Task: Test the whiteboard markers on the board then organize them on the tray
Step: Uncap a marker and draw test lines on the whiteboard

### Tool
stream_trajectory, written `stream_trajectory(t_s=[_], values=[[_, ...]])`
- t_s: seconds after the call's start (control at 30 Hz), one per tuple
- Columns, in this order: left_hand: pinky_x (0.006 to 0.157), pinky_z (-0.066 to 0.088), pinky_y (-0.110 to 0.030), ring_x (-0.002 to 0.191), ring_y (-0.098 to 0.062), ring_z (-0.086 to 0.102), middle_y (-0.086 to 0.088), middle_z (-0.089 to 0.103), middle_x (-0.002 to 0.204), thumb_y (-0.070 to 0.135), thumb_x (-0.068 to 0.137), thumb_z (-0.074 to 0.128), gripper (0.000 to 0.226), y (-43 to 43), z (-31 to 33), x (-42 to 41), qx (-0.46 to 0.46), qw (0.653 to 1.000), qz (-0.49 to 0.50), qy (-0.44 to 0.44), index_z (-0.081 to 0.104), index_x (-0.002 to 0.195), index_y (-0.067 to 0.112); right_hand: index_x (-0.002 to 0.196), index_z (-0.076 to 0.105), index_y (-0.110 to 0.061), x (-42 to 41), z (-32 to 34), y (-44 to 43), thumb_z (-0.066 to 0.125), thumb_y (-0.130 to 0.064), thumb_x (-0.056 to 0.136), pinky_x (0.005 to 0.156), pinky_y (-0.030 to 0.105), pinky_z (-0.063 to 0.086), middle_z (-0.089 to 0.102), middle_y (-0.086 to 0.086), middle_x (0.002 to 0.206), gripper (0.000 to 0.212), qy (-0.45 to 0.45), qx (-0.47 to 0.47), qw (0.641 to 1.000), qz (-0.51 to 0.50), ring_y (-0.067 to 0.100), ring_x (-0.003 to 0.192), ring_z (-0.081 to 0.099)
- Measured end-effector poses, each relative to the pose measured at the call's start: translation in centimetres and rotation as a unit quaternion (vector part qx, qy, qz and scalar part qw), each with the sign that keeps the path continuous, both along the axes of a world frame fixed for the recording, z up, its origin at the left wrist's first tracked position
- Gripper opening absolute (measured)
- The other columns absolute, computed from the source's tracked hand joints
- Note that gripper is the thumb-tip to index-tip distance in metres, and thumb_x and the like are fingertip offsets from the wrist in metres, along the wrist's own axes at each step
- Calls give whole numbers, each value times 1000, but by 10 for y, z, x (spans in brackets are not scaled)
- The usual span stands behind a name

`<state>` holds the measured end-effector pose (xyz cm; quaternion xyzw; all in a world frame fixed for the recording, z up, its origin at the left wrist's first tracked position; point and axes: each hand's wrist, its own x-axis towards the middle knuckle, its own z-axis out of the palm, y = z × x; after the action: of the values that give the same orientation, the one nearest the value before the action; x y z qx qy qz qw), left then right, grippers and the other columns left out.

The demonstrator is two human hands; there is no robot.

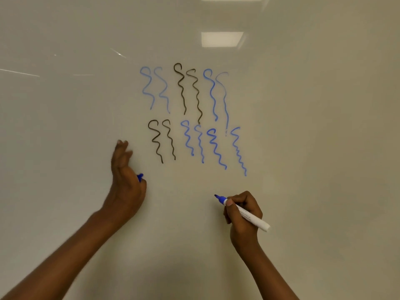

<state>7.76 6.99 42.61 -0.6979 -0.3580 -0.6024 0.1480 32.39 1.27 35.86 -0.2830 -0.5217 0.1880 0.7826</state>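
Closest to my lens, the right hand (242,213) clenches an uncapped blue whiteboard marker (252,218), its tip poking up-left past the thumb, ready, I judge, for another stroke below the test squiggles (194,118) on the whiteboard (65,126). The left hand (126,182) stretches its fingers out while its thumb side pinches the blue cap (140,176), probably for recapping. I see no tray.

Whiteboard (184,224) lies open between the fingers of the left hand (125,182) and right hand (244,213) — squiggles (190,118) crowd the board above the fingertips.
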Motion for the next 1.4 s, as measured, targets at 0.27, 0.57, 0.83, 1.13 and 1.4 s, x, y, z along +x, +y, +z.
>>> stream_trajectory(t_s=[0.27,0.57,0.83,1.13,1.4], values=[[110,24,-13,139,5,19,-5,22,146,-39,56,46,95,-34,-73,40,-48,996,-70,-21,24,141,0,68,65,-24,-39,1,-16,69,-25,73,45,25,35,57,4,55,7,-36,-4,981,189,17,44,44],[100,19,1,132,11,27,-5,33,144,-25,59,55,84,-42,-92,49,-103,992,-69,-23,34,134,5,74,68,-6,-57,-22,-12,70,-23,72,43,22,40,62,4,58,17,-27,-46,964,262,16,45,49],[111,17,-12,138,3,23,-10,28,141,-10,74,46,64,-46,-101,43,-100,988,-99,57,29,133,7,74,71,-10,-58,-33,-6,72,-22,72,43,21,40,62,7,58,12,-38,-88,946,309,16,45,51],[116,23,-30,139,-1,24,-2,28,145,-6,80,52,64,-49,-133,14,-169,978,-87,86,28,136,17,83,67,5,-86,-62,-8,76,-21,67,42,20,39,60,9,56,32,7,-158,913,376,16,44,51],[112,32,-34,138,-15,32,-3,30,146,-9,78,48,63,-60,-170,-31,-223,969,-80,75,32,132,19,75,70,-8,-130,-98,-11,72,-5,74,41,21,39,58,11,56,3,17,-219,894,390,17,45,50]])
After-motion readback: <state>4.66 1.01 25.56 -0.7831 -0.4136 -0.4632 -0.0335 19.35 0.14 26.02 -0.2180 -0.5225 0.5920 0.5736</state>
